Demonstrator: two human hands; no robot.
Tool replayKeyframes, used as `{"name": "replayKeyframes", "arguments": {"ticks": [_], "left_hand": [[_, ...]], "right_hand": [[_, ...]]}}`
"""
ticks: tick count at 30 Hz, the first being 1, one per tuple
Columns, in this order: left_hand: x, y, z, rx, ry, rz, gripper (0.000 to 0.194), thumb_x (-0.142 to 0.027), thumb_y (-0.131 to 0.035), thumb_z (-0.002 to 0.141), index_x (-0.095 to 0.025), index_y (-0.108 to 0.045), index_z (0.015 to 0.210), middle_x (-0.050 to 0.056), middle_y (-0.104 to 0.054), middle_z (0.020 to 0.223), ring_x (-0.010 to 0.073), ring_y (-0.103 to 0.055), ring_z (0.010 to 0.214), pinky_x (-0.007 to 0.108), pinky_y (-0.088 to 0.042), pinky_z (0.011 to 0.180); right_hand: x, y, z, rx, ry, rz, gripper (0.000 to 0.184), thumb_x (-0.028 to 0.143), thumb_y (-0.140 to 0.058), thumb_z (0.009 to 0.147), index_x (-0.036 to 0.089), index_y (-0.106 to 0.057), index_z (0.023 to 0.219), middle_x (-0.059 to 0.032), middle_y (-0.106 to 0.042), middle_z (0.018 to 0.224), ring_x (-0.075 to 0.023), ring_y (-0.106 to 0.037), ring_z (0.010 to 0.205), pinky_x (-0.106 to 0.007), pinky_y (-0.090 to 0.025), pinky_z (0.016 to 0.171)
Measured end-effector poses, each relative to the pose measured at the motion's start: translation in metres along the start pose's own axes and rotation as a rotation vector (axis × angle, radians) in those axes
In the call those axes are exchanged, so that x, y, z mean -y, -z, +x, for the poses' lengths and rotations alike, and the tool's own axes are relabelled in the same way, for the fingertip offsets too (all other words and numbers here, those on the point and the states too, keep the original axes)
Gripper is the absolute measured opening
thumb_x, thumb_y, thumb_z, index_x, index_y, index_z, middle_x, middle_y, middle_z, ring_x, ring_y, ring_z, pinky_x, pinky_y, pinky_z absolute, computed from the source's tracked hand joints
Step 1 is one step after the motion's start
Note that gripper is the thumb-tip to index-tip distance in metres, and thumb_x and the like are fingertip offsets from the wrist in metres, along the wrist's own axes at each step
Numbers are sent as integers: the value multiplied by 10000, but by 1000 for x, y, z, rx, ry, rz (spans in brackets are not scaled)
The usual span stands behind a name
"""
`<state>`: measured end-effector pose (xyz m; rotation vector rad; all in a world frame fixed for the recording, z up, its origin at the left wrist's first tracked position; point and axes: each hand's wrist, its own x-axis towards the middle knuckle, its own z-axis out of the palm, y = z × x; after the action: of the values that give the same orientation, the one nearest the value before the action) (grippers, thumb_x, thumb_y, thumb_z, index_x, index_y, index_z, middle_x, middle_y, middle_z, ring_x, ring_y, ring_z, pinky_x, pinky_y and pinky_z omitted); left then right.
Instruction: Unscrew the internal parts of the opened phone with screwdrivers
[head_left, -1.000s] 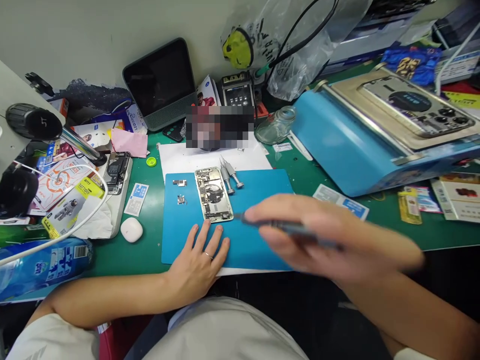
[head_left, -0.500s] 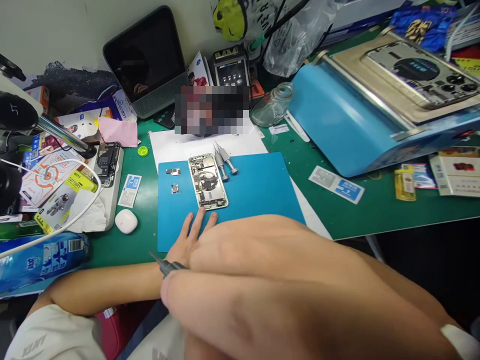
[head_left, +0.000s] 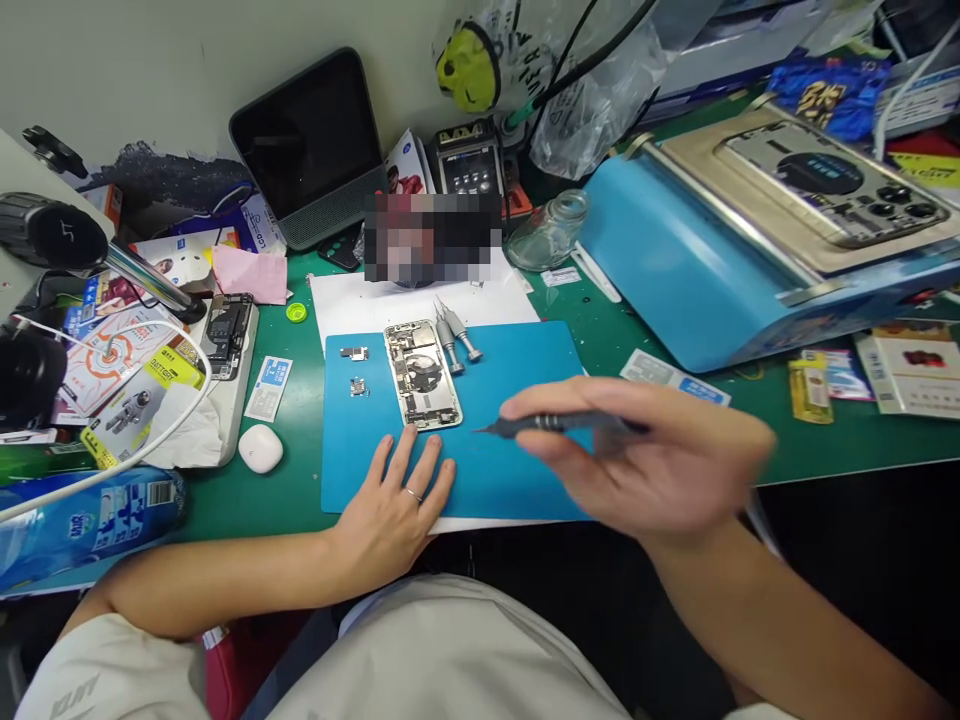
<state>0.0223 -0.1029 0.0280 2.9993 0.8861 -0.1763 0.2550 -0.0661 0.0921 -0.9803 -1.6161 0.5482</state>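
My left hand (head_left: 397, 500) lies on the blue mat (head_left: 517, 470) with its fingers spread, a fingertip at the lower edge of an opened phone (head_left: 424, 375) whose inner parts are bare. My right hand (head_left: 637, 460) is raised above the right part of the mat, its fingers closed around a dark grey, thin-tipped screwdriver (head_left: 551, 423). The tip points left, apart from the phone. Two grey screwdrivers (head_left: 457, 335) rest against the phone's upper right side. Small loose phone parts (head_left: 355, 354) sit left of it.
A blue machine (head_left: 652, 260) bearing another opened phone (head_left: 832, 185) stands at right, beside a glass jar (head_left: 547, 235). A white earbud case (head_left: 260, 449), a lamp stand (head_left: 150, 280) and piled packets crowd the left. A dark-screened display (head_left: 311, 140) leans at the back.
My right hand has moved away from close in front of the camera, out to above the mat's right side, carrying the screwdriver. The left hand stays by the phone, now fully visible.
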Motion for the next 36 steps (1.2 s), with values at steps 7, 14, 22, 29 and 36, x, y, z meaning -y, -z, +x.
{"name": "replayKeyframes", "arguments": {"ticks": [7,14,22,29,36], "left_hand": [[0,-1,0,20,2,-3,764,-493,-546,976,-76,-311,1571,245,-245,1641,506,-197,1506,634,-258,1170],[1,5,-1,38,22,-51,823,-548,-605,933,-90,-337,1561,226,-273,1637,494,-203,1509,605,-229,1186],[5,7,1,0,29,-73,842,-532,-674,895,-94,-349,1537,296,-144,1648,474,-235,1509,568,-234,1182],[10,7,1,-20,28,-117,832,-546,-641,906,-113,-314,1537,308,-125,1647,451,-146,1540,568,-156,1214],[8,-2,2,-43,33,-159,826,-528,-577,943,-119,-237,1575,317,-59,1648,458,-139,1538,565,-109,1218]], "right_hand": [[-68,7,-22,28,157,-487,522,195,-701,907,278,-517,1388,-11,-772,923,-175,-756,768,-281,-637,688],[-77,0,-24,67,289,-544,647,145,-669,921,258,-408,1502,-46,-766,927,-199,-753,777,-312,-642,685],[-80,1,-35,107,158,-452,725,150,-664,922,277,-331,1553,-69,-766,1041,-208,-769,862,-332,-675,741],[-60,-14,-11,110,160,-260,749,129,-642,926,313,-287,1559,-57,-749,1081,-199,-766,905,-335,-687,782],[-77,-30,7,214,258,-171,762,162,-598,963,301,-199,1597,-57,-765,1104,-188,-760,928,-317,-680,816]]}}
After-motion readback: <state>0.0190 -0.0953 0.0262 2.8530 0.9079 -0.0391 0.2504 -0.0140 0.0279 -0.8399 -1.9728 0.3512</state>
